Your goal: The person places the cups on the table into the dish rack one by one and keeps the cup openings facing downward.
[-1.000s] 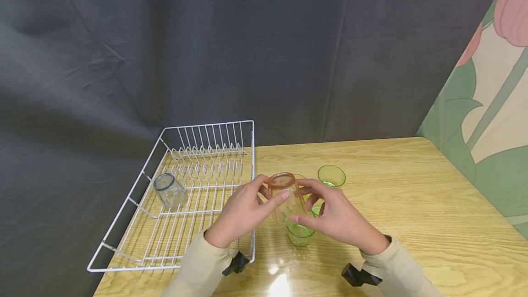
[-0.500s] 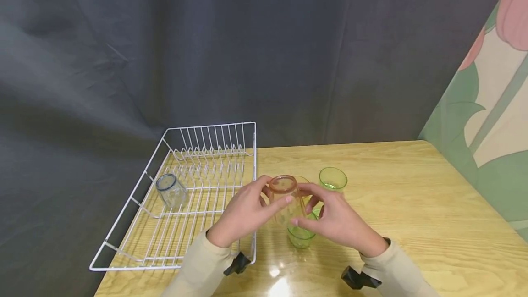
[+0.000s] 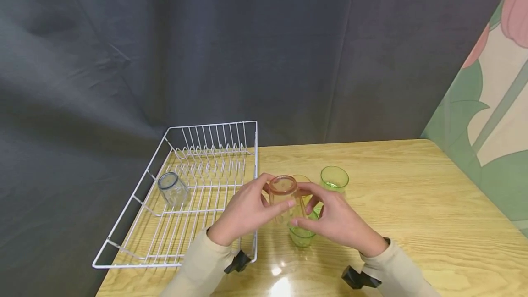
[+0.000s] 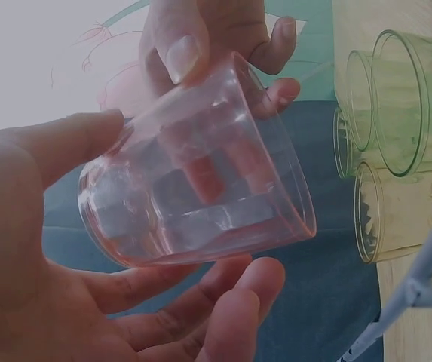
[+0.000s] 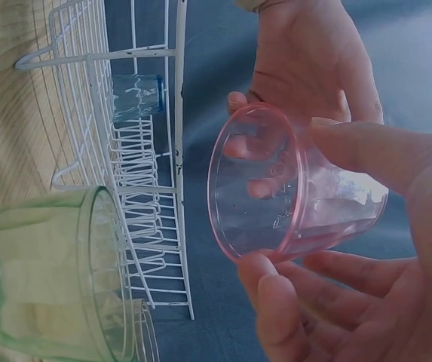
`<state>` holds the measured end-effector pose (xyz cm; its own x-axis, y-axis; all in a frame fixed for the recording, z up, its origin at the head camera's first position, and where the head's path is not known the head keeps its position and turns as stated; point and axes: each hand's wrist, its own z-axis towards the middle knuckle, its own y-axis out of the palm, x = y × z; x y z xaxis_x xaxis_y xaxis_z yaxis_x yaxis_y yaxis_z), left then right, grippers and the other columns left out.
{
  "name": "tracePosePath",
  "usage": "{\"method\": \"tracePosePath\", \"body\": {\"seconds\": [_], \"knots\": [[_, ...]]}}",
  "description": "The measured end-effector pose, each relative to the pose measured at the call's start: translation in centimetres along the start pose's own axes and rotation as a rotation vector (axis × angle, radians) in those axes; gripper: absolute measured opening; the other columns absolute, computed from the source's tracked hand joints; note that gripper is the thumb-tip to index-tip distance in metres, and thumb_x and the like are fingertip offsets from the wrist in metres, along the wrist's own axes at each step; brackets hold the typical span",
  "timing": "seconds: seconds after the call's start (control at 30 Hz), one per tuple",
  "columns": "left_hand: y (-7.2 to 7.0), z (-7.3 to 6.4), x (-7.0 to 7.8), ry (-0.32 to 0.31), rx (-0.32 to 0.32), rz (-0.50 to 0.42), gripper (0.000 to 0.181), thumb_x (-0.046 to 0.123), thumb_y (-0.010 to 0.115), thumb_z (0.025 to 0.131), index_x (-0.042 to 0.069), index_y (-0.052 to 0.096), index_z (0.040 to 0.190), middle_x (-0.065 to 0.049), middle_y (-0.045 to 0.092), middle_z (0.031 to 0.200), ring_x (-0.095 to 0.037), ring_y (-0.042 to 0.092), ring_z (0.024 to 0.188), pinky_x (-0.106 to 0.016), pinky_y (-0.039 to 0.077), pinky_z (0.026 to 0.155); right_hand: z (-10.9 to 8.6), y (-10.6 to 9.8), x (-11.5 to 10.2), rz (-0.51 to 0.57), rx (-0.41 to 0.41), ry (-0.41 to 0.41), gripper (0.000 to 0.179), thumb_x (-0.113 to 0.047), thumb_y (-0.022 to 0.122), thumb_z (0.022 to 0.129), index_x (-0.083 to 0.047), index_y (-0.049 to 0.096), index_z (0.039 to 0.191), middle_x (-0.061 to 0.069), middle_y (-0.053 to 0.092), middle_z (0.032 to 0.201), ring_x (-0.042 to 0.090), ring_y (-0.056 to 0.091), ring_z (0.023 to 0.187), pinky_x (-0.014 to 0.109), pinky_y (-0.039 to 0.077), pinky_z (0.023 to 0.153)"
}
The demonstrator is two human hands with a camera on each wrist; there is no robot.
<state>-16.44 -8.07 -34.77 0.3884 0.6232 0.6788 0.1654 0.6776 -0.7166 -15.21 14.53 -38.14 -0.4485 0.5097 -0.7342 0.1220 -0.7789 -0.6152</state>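
Note:
Both hands hold a pink-tinted clear glass tumbler [image 3: 284, 187] upside down, above the table and to the right of the rack. My left hand [image 3: 245, 210] grips its left side, thumb across the near wall. From the right, my right hand [image 3: 336, 217] holds it with thumb and fingers spread around it near the mouth. The right wrist view shows the tumbler's open rim [image 5: 295, 204] and hollow inside. Below and behind the hands stand a green glass [image 3: 302, 238] and a yellow glass [image 3: 303, 178], both partly hidden. Another green glass [image 3: 334, 178] stands farther back.
A white wire dish rack [image 3: 255, 150] stands on the left of the wooden table [image 3: 412, 205]. Inside it a blue glass [image 3: 175, 191] sits upside down, leaning slightly. A dark curtain [image 3: 247, 49] hangs behind, and a floral wall panel [image 3: 495, 118] borders the right side.
Both hands keep hold of the pink tumbler. Its base has tipped slightly toward the head camera and sits a little lower in view. The head view has shifted slightly.

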Motion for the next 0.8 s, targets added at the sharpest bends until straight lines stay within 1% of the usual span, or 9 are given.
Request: {"method": "tracePosePath", "body": {"seconds": [0.17,0.3,0.5,0.63,0.8], "knots": [[-0.03,-0.1,0.02,0.004,0.005,-0.001,0.054,0.061,0.066,0.088,0.022,0.059,0.124,0.006,0.067,0.098,-0.007,0.059,0.069,-0.026,0.05,0.061,-0.03,0.08,0.12,-0.008,-0.005,-0.011,0.07,-0.031,0.087,0.078,-0.015,0.056,0.138,0.001,0.065,0.124,0.007,0.061,0.078,0.024,0.048,0.047],[-0.21,-0.14,0.18,0.005,0.013,0.007,0.051,0.059,0.067,0.089,0.021,0.059,0.122,0.008,0.065,0.097,-0.007,0.058,0.069,-0.026,0.05,0.06,0.01,0.09,0.2,-0.004,-0.004,-0.036,0.068,-0.033,0.085,0.081,-0.014,0.055,0.139,0.003,0.066,0.124,0.007,0.061,0.078,0.024,0.048,0.049],[-0.45,-0.08,0.53,0.002,0.016,0.016,0.049,0.057,0.068,0.089,0.02,0.058,0.121,0.008,0.065,0.097,-0.007,0.058,0.07,-0.026,0.05,0.061,0.02,-0.2,0.3,0.016,0.003,-0.068,0.07,-0.034,0.084,0.081,-0.011,0.055,0.141,0.007,0.067,0.125,0.007,0.062,0.077,0.024,0.05,0.049],[-0.59,-0.12,0.61,0.007,0.015,0.004,0.05,0.056,0.068,0.09,0.02,0.058,0.122,0.007,0.065,0.098,-0.008,0.058,0.07,-0.027,0.051,0.062,-0.03,-0.36,0.3,0.02,0.006,-0.081,0.069,-0.033,0.083,0.082,-0.009,0.056,0.141,0.008,0.067,0.126,0.006,0.061,0.076,0.024,0.05,0.05],[-0.69,-0.25,0.6,0.0,0.0,-0.027,0.05,0.058,0.067,0.089,0.021,0.057,0.121,0.008,0.064,0.098,-0.009,0.058,0.07,-0.028,0.051,0.061,-0.11,-0.43,0.25,0.033,0.001,-0.082,0.064,-0.032,0.081,0.085,-0.011,0.057,0.14,0.007,0.067,0.126,0.006,0.062,0.077,0.025,0.051,0.05]]}}
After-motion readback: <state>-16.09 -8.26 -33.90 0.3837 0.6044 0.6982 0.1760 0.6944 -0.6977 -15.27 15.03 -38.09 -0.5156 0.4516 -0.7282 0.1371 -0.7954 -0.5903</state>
